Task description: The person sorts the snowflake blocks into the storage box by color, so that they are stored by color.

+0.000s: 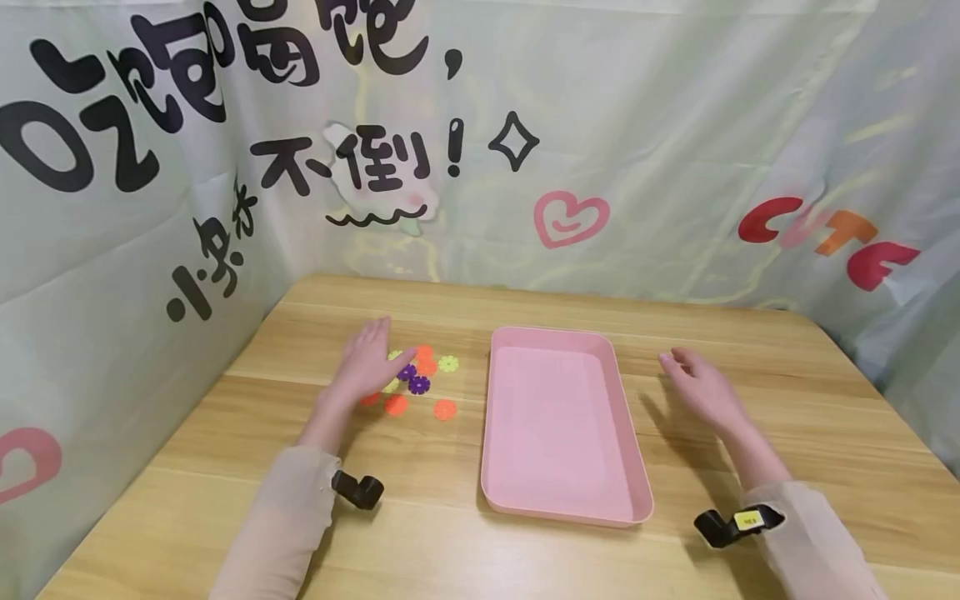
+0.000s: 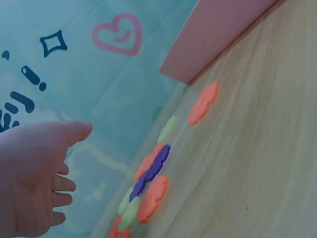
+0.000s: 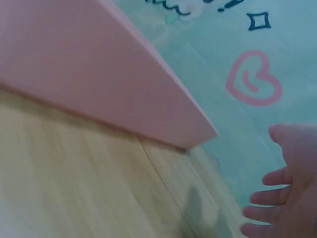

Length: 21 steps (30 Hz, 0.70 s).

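Several flat, flower-shaped discs lie loosely grouped on the table's left side. Purple discs (image 1: 419,385) are in the middle, with orange discs (image 1: 445,409) and yellow-green discs (image 1: 447,363) around them. Over the left part of this group hovers my left hand (image 1: 367,358), fingers extended and thumb spread toward the discs; it hides some of them. In the left wrist view that hand (image 2: 34,173) is raised above the table and holds nothing. To the right of the pink tray (image 1: 558,417), my right hand (image 1: 701,387) is held in the air, fingers relaxed and nothing in them.
The rectangular pink tray has raised walls and nothing inside, standing mid-table between the hands. A wooden table (image 1: 405,533) extends beneath everything. Printed fabric (image 1: 660,125) with black lettering and hearts hangs along the back and sides. Each sleeve carries a black wrist camera (image 1: 360,490).
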Each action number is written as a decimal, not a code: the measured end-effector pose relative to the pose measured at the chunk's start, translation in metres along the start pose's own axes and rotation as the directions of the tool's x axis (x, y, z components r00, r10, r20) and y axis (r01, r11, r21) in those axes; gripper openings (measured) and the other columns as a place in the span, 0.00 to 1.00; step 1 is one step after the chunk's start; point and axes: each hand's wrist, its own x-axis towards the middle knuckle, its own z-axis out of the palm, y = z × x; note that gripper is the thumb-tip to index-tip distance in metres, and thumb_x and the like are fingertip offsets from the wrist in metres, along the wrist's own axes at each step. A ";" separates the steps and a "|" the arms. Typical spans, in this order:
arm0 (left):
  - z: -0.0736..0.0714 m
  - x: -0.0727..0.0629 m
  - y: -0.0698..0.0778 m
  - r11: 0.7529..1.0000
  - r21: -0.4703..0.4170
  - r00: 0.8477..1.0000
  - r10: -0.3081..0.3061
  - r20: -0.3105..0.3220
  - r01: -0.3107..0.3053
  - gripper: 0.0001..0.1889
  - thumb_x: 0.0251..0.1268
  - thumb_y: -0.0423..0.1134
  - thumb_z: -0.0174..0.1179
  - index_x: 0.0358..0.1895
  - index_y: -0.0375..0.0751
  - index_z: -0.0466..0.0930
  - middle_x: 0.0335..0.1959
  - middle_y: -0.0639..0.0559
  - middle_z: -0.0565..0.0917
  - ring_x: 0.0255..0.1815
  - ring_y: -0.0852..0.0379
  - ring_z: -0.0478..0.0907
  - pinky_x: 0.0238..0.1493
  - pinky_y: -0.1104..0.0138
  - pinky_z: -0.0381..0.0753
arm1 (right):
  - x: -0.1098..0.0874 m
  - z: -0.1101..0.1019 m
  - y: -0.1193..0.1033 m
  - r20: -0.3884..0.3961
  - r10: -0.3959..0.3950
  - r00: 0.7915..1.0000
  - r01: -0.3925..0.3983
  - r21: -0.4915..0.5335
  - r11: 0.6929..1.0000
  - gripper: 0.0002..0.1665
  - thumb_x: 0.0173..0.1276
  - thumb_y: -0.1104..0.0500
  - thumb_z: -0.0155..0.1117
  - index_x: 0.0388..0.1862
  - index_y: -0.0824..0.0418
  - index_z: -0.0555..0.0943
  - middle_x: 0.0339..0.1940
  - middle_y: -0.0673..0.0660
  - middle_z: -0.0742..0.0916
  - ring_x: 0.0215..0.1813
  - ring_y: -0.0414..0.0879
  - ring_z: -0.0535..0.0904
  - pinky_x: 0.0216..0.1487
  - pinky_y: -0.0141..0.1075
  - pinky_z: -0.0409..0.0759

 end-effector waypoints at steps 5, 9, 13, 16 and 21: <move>-0.003 -0.005 0.010 0.987 -0.161 1.000 -0.025 -0.017 0.022 0.40 0.67 0.52 0.50 0.70 0.26 0.46 0.69 0.30 0.53 0.70 0.34 0.48 0.68 0.46 0.46 | -0.008 0.008 -0.014 0.073 0.019 0.997 -0.038 0.272 0.962 0.41 0.74 0.44 0.40 0.65 0.80 0.55 0.60 0.79 0.68 0.59 0.68 0.68 0.54 0.52 0.74; -0.003 -0.010 0.017 0.960 -0.275 0.997 -0.063 -0.037 0.050 0.36 0.65 0.50 0.54 0.67 0.28 0.55 0.64 0.32 0.64 0.64 0.36 0.61 0.63 0.47 0.61 | -0.013 0.017 -0.020 0.146 0.022 0.989 -0.088 0.457 0.885 0.37 0.74 0.50 0.46 0.63 0.82 0.55 0.54 0.78 0.73 0.49 0.58 0.79 0.45 0.41 0.81; -0.001 -0.015 0.025 0.921 -0.383 0.997 -0.076 -0.002 0.069 0.26 0.63 0.45 0.57 0.57 0.29 0.69 0.49 0.37 0.77 0.49 0.43 0.74 0.48 0.55 0.77 | -0.015 0.025 -0.023 0.222 0.028 0.975 -0.149 0.553 0.820 0.32 0.71 0.57 0.52 0.60 0.83 0.57 0.43 0.66 0.80 0.39 0.44 0.80 0.41 0.38 0.82; 0.003 -0.019 0.031 0.892 -0.446 0.996 -0.048 0.070 0.074 0.18 0.62 0.41 0.59 0.48 0.30 0.75 0.38 0.41 0.80 0.37 0.47 0.78 0.35 0.61 0.80 | -0.016 0.029 -0.023 0.261 0.019 0.965 -0.177 0.599 0.781 0.28 0.69 0.61 0.53 0.56 0.82 0.59 0.36 0.56 0.81 0.35 0.41 0.80 0.39 0.37 0.82; 0.011 -0.024 0.036 0.861 -0.499 0.984 -0.010 0.178 0.099 0.11 0.58 0.35 0.61 0.40 0.30 0.76 0.30 0.43 0.80 0.25 0.52 0.78 0.25 0.66 0.78 | -0.017 0.034 -0.021 0.305 -0.010 0.952 -0.200 0.649 0.734 0.21 0.67 0.65 0.52 0.51 0.80 0.62 0.31 0.52 0.81 0.32 0.40 0.80 0.36 0.35 0.82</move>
